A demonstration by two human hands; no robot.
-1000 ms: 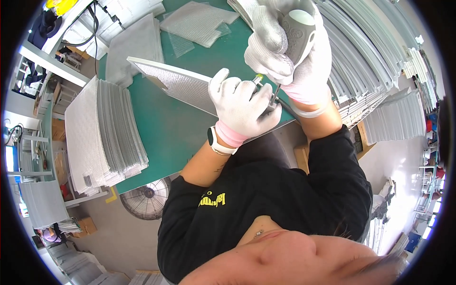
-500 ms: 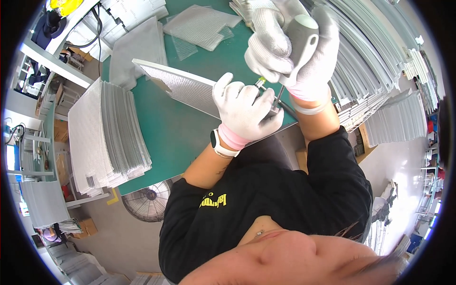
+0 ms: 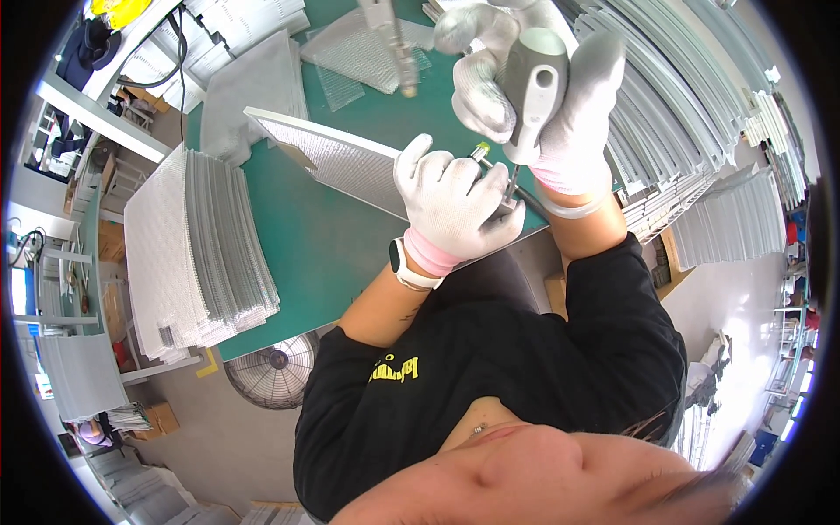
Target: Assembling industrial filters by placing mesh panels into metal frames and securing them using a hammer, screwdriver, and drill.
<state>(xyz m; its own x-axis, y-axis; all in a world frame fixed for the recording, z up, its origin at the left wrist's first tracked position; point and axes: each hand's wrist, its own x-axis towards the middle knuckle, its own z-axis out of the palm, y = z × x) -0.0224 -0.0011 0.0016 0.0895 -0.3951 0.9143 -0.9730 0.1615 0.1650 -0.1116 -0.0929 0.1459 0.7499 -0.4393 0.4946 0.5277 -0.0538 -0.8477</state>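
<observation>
My left hand, in a white glove, is closed around the near right end of a thin white-framed mesh panel. The panel stands tilted on its edge on the green table. A small metal fitting with a yellow-green part shows by its fingers. My right hand, also gloved, is around a screwdriver with a grey and white handle. Its shaft points down to the panel's corner beside my left thumb. The fingers of the right hand are partly loosened, and the thumb lies along the handle.
A tall stack of mesh sheets stands on the green table at left. Loose mesh pieces lie at the back. Many panels are stacked at right. A blurred grey rod-like thing hangs over the far side. A fan stands below.
The right hand's fingers have loosened and shifted around the screwdriver handle, which is now more upright. A blurred grey rod-like thing has come into view at the top. The left hand has hardly moved.
</observation>
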